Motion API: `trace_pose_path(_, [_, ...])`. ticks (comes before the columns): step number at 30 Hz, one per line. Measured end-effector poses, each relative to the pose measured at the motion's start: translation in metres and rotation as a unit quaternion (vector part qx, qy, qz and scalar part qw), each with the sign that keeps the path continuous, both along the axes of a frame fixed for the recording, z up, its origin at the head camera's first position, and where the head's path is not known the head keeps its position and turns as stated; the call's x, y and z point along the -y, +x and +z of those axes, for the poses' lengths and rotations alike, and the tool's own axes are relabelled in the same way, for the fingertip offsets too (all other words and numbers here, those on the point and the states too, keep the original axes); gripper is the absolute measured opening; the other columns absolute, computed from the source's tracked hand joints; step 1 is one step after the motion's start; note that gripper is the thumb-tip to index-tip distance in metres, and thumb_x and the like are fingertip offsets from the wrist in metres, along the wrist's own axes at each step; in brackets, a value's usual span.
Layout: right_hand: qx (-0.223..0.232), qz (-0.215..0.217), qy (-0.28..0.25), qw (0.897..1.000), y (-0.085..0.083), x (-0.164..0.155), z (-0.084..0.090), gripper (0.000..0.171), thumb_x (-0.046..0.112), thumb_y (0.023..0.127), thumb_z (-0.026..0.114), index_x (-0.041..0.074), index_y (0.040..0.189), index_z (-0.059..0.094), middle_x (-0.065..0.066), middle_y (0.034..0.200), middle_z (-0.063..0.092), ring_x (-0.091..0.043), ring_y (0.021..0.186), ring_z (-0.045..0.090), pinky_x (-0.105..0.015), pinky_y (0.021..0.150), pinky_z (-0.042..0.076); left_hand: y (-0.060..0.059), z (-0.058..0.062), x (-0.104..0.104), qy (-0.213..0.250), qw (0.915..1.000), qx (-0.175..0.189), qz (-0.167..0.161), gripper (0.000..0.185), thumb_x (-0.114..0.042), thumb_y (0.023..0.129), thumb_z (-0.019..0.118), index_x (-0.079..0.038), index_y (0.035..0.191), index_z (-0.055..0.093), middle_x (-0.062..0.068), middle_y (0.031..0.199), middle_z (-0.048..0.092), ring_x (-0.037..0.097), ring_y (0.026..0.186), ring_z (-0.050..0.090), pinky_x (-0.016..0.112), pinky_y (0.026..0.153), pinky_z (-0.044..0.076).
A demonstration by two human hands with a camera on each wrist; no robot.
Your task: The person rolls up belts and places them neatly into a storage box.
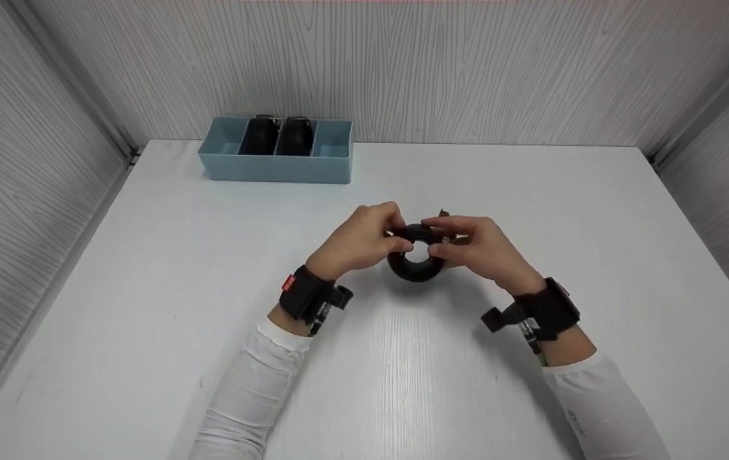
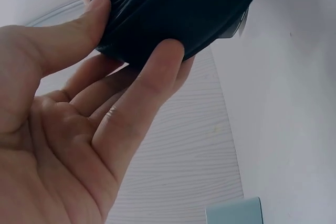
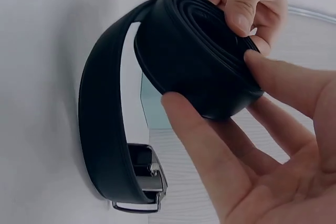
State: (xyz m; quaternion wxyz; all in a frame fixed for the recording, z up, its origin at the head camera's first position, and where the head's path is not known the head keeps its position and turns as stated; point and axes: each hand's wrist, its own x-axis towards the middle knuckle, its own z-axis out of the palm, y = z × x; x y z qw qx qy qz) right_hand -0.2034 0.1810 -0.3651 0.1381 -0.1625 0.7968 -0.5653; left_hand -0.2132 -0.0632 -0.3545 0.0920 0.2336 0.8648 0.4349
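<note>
A black leather belt [image 1: 415,273] is rolled into a coil and held up between both hands over the white table. My left hand [image 1: 364,236] pinches the coil's left side between thumb and fingers. On the opposite side, my right hand [image 1: 478,248] grips it, thumb on the coil's edge and fingers along its outer face. The right wrist view shows the layered turns of the belt [image 3: 197,72], with its outer end curving away from the coil in a loose loop. A silver buckle [image 3: 152,182] sits at that loose end.
Toward the back left of the table [image 1: 147,268] stands a light blue divided box [image 1: 275,170]. Two black rolled items [image 1: 260,136] fill its middle compartments; the outer two show bare floors. Wood-grain panels [image 1: 364,70] rise behind the table and at both sides.
</note>
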Motion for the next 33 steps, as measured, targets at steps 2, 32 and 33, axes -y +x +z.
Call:
trace_pose_path(2, [-0.002, 0.006, 0.011, 1.0, 0.0001, 0.0005, -0.0001, 0.044, 0.009, 0.096, 0.074, 0.009, 0.139, 0.066, -0.016, 0.125, 0.064, -0.026, 0.103, 0.072, -0.036, 0.08, 0.061, 0.0002, 0.0, 0.0001, -0.006, 1.0, 0.002, -0.004, 0.021, -0.017, 0.096, 0.077, -0.005, 0.106, 0.064, 0.007, 0.103, 0.075, 0.016, 0.086, 0.064, 0.029, 0.074, 0.048])
trace_pose_path(32, [-0.007, 0.003, 0.007, 1.0, -0.0014, -0.0005, -0.0014, 0.047, 0.012, 0.098, 0.074, 0.007, 0.143, 0.063, -0.016, 0.133, 0.065, -0.027, 0.104, 0.072, -0.034, 0.078, 0.062, 0.0007, 0.0004, -0.0014, 0.002, 0.9994, 0.032, 0.011, 0.022, -0.019, 0.098, 0.076, -0.006, 0.11, 0.063, 0.006, 0.109, 0.076, 0.016, 0.098, 0.07, 0.031, 0.081, 0.052])
trace_pose_path(33, [-0.005, -0.001, 0.003, 1.0, -0.0017, -0.0004, -0.0019, 0.047, 0.011, 0.098, 0.074, 0.007, 0.143, 0.063, -0.016, 0.134, 0.065, -0.027, 0.104, 0.072, -0.034, 0.078, 0.062, 0.0005, 0.0004, -0.0016, 0.006, 0.9994, 0.032, 0.015, 0.022, -0.02, 0.097, 0.076, -0.007, 0.11, 0.063, 0.006, 0.109, 0.076, 0.016, 0.097, 0.07, 0.031, 0.08, 0.052])
